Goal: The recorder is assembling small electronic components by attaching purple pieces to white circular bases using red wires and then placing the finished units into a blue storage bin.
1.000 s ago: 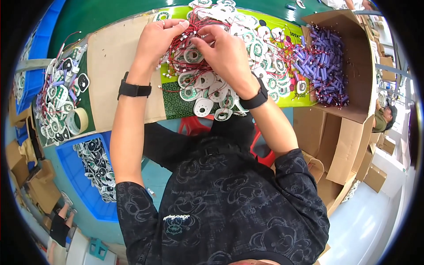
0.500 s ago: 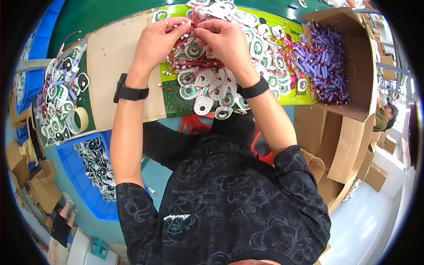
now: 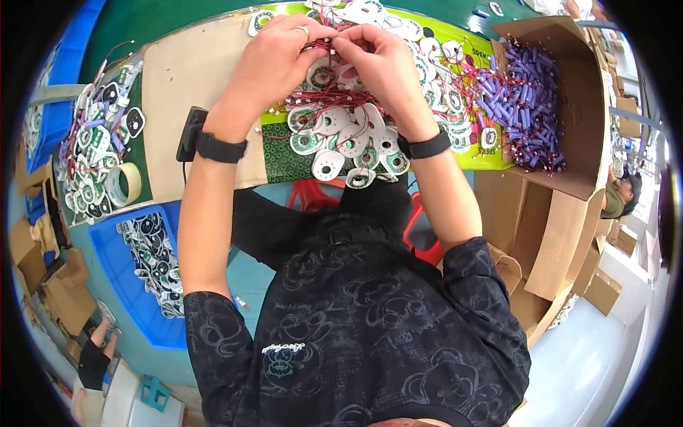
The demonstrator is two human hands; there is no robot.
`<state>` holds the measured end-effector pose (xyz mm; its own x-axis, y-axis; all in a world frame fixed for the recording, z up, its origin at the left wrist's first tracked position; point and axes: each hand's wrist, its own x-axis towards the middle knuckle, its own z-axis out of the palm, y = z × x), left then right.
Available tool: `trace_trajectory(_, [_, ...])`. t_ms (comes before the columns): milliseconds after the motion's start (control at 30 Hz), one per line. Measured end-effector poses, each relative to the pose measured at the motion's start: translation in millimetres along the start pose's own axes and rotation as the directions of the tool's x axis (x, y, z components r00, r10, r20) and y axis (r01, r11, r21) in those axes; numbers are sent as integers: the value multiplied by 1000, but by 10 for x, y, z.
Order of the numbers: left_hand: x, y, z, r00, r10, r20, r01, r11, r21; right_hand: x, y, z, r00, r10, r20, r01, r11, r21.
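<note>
Over the far middle of the table my left hand (image 3: 274,60) and my right hand (image 3: 384,67) meet, fingertips nearly touching. Both are closed in a pinch on thin red wires (image 3: 329,98) that end in small white connectors. Exactly which wire ends lie between the fingers is hidden. Beneath and in front of the hands is a heap of white rounded plates with green ring-shaped circuit boards (image 3: 306,142), their wires tangled across the top. Several plates hang over the near table edge.
A tipped cardboard box (image 3: 580,107) at right holds purple cylindrical cells (image 3: 526,107) with red wires. To the left are a bare cardboard sheet (image 3: 185,92), a tape roll (image 3: 124,183) and more plates (image 3: 96,149). A blue bin (image 3: 117,274) of parts stands lower left.
Both hands have shifted right, still together at the wires. My left hand has turned, with its back now facing up more.
</note>
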<state>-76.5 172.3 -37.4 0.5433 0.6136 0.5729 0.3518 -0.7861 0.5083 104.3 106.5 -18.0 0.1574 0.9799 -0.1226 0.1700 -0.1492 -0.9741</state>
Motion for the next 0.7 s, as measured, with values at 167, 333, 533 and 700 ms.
trace_trajectory(167, [2, -58, -71, 976, -154, 155, 177, 973, -146, -56, 32, -26, 999, -41, -23, 40, 999, -20])
trace_trajectory(333, [4, 23, 3, 958, -269, 101, 279, 956, -94, -36, 115, -35, 901, -432, -42, 401, 866, -299])
trace_trajectory(533, [-11, -99, 52, 836, -517, 186, 549, 789, -276, -167, 192, 11, 724, -676, 136, 585, 498, -640])
trace_trajectory(700, [-91, -221, 69, 811, -552, 194, 566, 655, -500, -186, 119, -19, 844, -524, 112, 495, 683, -537])
